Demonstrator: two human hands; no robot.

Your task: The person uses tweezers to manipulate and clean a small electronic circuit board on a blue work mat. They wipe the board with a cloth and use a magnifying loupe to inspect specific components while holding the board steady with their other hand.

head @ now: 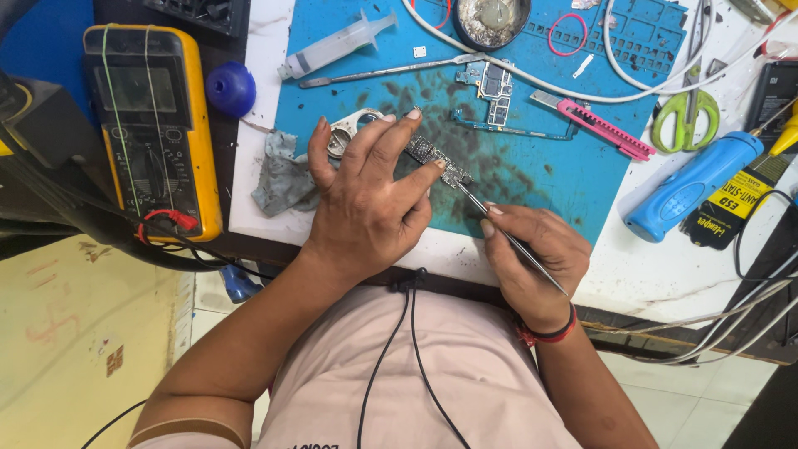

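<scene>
My left hand (366, 199) rests on the blue work mat (573, 179) and pins a small dark circuit board (439, 160) between thumb and fingertips. My right hand (532, 258) grips thin metal tweezers (507, 237) like a pen, with the tip touching the board's right end. A round metal part (347, 131) lies under my left fingers. A grey rag (281, 179) lies just left of that hand.
A second circuit board (497, 87) lies further back on the mat, with a metal spudger (391, 71), a syringe (337, 46) and a pink craft knife (603, 126). A yellow multimeter (150, 125) stands at left. Green scissors (686, 112), a blue cylinder tool (694, 185) and cables lie at right.
</scene>
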